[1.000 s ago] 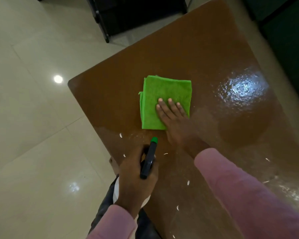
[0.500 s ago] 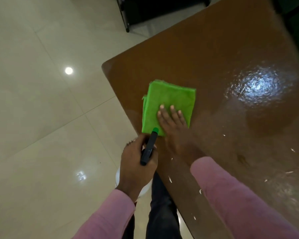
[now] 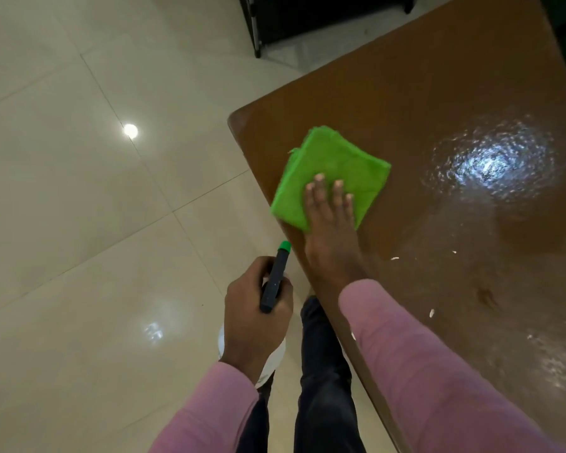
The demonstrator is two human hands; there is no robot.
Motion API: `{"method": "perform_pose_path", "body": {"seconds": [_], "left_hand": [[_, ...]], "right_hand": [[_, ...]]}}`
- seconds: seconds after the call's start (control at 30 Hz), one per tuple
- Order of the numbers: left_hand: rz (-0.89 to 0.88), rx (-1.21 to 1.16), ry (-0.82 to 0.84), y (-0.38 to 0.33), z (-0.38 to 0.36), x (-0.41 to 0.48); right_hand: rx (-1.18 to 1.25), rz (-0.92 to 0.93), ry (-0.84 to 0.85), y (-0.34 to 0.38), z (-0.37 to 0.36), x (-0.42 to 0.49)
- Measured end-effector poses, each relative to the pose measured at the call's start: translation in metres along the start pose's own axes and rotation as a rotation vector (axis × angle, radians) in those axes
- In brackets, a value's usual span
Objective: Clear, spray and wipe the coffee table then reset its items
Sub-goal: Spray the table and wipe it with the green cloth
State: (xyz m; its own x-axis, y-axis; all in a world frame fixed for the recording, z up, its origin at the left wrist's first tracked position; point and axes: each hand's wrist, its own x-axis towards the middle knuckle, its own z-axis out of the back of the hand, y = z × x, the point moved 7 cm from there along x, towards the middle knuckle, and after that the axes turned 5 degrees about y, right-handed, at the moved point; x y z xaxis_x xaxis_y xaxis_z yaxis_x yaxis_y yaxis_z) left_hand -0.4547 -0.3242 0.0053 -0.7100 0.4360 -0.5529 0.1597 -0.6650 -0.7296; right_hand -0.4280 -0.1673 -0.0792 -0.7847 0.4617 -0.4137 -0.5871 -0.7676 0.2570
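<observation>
Green microfibre, folded into a soft square cloth (image 3: 332, 173), lies flat on the glossy brown wooden coffee table (image 3: 438, 93), near the table's nine-o'clock corner. The right hand (image 3: 332, 220) presses on the cloth's six-o'clock half, fingers extended and slightly spread, palm down, not pinching. The cloth looks light and limp; it should slide easily on the wet sheen at three o'clock, so flat downward pressure probably steers it better than a pinch, which might unfold the layers. The left hand (image 3: 255, 308) hovers off the table edge at seven o'clock, fingers wrapped around a white spray bottle with a dark, green-tipped nozzle head (image 3: 275, 279). Small white crumbs (image 3: 395, 258) dot the table at five o'clock.
</observation>
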Motion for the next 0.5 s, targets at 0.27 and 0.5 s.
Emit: {"method": "perform_pose_path", "body": {"seconds": [0.27,0.5], "left_hand": [[-0.018,0.028,0.028,-0.015,0.018,0.012],[-0.109,0.024,0.054,-0.048,0.018,0.048]], "right_hand": [[0.030,-0.115,0.089,-0.040,-0.032,-0.095],[0.421,-0.635,-0.018,0.011,-0.022,-0.058]]}}
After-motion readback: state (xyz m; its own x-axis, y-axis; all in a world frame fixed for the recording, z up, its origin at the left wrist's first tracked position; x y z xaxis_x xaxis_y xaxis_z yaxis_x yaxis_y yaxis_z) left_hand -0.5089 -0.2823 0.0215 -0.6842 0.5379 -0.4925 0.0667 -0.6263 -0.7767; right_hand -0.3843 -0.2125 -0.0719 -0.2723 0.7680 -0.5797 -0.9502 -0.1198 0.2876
